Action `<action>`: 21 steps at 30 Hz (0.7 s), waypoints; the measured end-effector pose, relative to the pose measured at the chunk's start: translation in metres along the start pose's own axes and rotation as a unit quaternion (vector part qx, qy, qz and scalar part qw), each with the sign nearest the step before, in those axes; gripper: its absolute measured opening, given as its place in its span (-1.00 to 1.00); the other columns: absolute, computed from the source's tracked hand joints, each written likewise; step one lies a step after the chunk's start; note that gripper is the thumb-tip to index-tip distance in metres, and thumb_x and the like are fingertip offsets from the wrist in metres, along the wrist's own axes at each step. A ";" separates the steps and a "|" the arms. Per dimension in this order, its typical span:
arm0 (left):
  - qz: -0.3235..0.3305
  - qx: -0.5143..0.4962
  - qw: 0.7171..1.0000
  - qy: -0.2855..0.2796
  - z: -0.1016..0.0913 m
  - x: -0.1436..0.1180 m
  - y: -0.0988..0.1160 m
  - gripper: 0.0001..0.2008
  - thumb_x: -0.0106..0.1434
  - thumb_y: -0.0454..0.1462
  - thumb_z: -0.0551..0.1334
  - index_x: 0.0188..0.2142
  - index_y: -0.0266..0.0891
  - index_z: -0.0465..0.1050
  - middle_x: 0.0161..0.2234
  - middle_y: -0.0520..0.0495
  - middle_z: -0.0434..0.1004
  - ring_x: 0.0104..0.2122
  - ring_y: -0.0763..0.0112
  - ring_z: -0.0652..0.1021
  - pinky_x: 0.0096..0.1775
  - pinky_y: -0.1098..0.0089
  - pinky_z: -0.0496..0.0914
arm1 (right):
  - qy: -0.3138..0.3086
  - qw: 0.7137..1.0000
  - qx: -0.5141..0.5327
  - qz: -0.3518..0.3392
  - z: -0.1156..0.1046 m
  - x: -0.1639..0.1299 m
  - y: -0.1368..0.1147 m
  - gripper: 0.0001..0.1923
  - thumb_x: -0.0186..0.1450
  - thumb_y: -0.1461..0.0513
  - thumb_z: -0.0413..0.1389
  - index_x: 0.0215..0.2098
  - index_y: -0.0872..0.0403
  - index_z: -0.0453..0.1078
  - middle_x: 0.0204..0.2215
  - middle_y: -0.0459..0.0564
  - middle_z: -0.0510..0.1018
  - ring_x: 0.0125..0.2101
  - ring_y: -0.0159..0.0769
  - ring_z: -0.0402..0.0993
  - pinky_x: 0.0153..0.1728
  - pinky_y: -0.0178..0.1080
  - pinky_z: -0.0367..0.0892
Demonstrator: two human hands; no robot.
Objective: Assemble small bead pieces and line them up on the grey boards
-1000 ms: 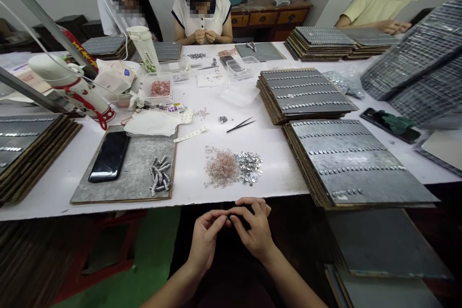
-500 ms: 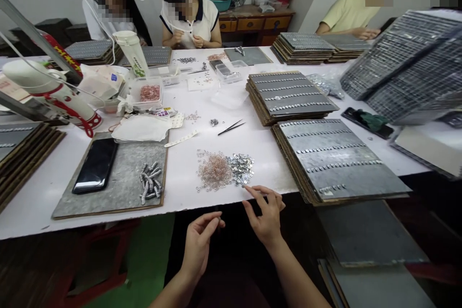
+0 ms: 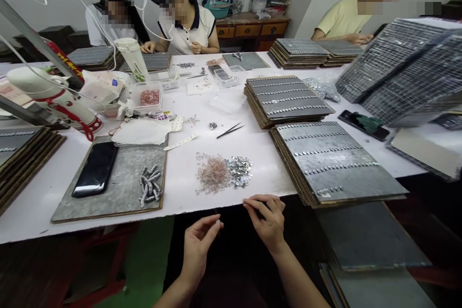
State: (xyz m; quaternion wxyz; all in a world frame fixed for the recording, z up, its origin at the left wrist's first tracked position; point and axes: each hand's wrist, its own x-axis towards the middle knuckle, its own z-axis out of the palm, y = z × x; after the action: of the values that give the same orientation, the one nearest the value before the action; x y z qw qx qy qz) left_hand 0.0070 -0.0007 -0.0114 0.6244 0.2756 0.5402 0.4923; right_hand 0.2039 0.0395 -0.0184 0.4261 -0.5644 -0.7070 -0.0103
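Pinching hand: left hand (image 3: 197,245), thumb and fingertips closed on a small shiny piece (image 3: 218,222), just short of the table (image 3: 260,149).
Right hand (image 3: 267,219): thumb and forefinger tips close together at the table's near edge; whether anything sits between them, I cannot tell.
Silver discs (image 3: 241,172): loose heap on the table, just ahead of the right fingertips and apart from them; the right hand is nearer.
Pink rings (image 3: 213,173): heap against the discs' left side, ahead of the left hand.
Long axis: the two heaps together run left to right, across the reach.
Tweezers (image 3: 230,130): beyond the heaps, slanting away rightward.
Board (image 3: 364,183): right of the heaps, bearing rows of small silver parts.
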 end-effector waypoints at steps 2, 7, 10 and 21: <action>0.006 0.002 1.000 0.001 0.001 0.000 0.001 -0.74 0.05 -0.18 0.43 -0.26 -0.22 0.63 -0.37 -0.10 0.67 -0.33 0.33 0.61 -0.25 0.44 0.47 | -0.006 1.000 0.015 0.009 -0.002 0.001 -0.001 -0.93 0.25 0.29 0.21 -0.34 -0.04 0.48 -0.38 -0.13 0.56 -0.29 -0.31 0.41 -0.18 -0.18 0.14; 0.023 0.021 0.999 0.008 0.002 -0.001 0.001 -0.76 0.04 -0.19 0.43 -0.27 -0.22 0.63 -0.38 -0.08 0.67 -0.34 0.34 0.61 -0.24 0.44 0.47 | -0.036 0.993 0.107 0.043 -0.005 -0.001 -0.011 -0.90 0.24 0.33 0.19 -0.32 -0.01 0.42 -0.42 -0.14 0.57 -0.36 -0.34 0.44 -0.23 -0.22 0.22; 0.037 0.036 0.999 0.008 0.001 -0.001 0.000 -0.77 0.06 -0.20 0.42 -0.25 -0.19 0.63 -0.37 -0.06 0.67 -0.33 0.36 0.61 -0.23 0.45 0.47 | -0.092 0.973 0.193 0.088 -0.005 -0.004 -0.026 -0.92 0.23 0.31 0.20 -0.34 -0.01 0.42 -0.45 -0.16 0.56 -0.40 -0.37 0.45 -0.28 -0.26 0.29; 0.098 0.096 0.990 0.034 -0.013 -0.002 -0.001 -0.85 0.12 -0.20 0.38 -0.35 -0.22 0.61 -0.38 -0.08 0.64 -0.33 0.30 0.61 -0.23 0.40 0.48 | -0.133 0.963 0.227 0.060 0.002 -0.009 -0.040 -0.92 0.23 0.31 0.19 -0.36 0.00 0.43 -0.45 -0.14 0.57 -0.40 -0.37 0.45 -0.31 -0.27 0.31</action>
State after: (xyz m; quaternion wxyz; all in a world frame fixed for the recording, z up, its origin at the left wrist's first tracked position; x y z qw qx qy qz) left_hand -0.0047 -0.0048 -0.0146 0.5251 0.3688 0.5761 0.5064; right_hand 0.1705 0.0194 -0.0064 0.4449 -0.4904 -0.7060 0.2511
